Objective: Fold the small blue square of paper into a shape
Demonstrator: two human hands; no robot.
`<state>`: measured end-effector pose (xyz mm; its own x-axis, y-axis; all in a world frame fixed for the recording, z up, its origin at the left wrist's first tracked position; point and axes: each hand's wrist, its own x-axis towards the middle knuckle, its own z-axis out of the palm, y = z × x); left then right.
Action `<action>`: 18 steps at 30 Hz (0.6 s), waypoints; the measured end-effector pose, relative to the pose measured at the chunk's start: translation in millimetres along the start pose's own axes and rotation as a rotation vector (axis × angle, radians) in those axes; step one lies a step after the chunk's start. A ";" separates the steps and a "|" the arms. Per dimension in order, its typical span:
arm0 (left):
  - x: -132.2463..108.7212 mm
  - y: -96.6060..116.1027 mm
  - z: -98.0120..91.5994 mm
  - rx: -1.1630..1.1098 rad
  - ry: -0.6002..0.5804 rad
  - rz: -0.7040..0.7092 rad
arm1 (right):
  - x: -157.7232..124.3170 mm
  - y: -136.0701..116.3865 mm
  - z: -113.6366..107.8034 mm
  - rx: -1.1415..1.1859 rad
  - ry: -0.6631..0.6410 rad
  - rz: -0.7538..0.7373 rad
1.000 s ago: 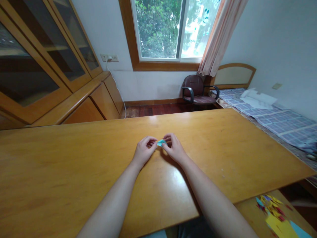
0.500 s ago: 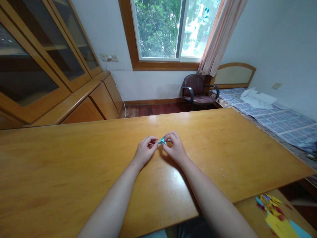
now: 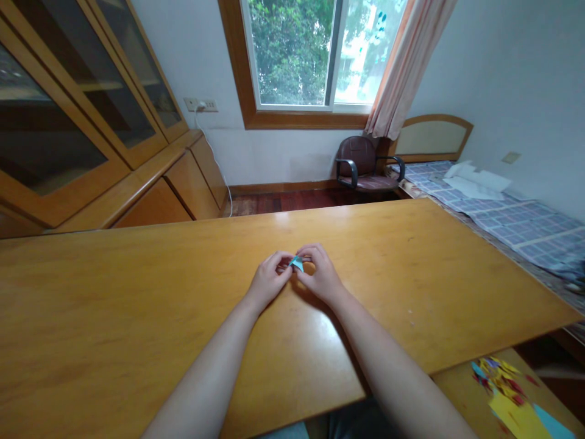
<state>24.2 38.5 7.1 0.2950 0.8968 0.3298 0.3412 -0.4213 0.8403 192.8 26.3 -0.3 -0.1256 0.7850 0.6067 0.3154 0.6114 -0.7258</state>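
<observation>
A small folded piece of light blue paper [image 3: 297, 264] is held just above the middle of the table [image 3: 183, 292]. My left hand [image 3: 270, 277] pinches its left side between thumb and fingers. From the right, my right hand [image 3: 320, 272] closes on the same paper, its thumb and fingertips close to those of the left. The fingertips cover part of the paper, so its full folded shape does not show.
Lower right, a lower surface holds a heap of small yellow, red and blue paper pieces [image 3: 500, 378], with a yellow sheet [image 3: 516, 417] beside it. A chair [image 3: 361, 164] and a bed [image 3: 512, 219] stand beyond the table; a cabinet [image 3: 150, 183] is at left.
My right hand has shifted slightly left, nearer the left hand. The blue paper has turned between the fingers, and a different face of it shows.
</observation>
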 end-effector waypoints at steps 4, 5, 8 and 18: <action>0.7 -2.6 -0.2 -0.180 0.011 -0.101 | 0.3 -0.6 1.7 0.046 0.024 -0.024; 0.8 -4.0 -0.1 -0.227 0.015 -0.126 | 0.8 -0.7 1.8 0.057 0.030 -0.030; 1.0 -8.7 0.4 -0.331 0.015 -0.165 | 2.1 -0.9 1.4 0.080 0.049 -0.039; -2.0 -5.4 -0.1 -0.345 -0.026 -0.080 | 3.9 -8.2 -4.7 -0.025 0.044 0.001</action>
<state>21.7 39.0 2.0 0.3036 0.9196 0.2495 0.0439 -0.2751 0.9604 194.1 23.9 9.5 -0.0842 0.7800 0.6200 0.3391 0.6075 -0.7183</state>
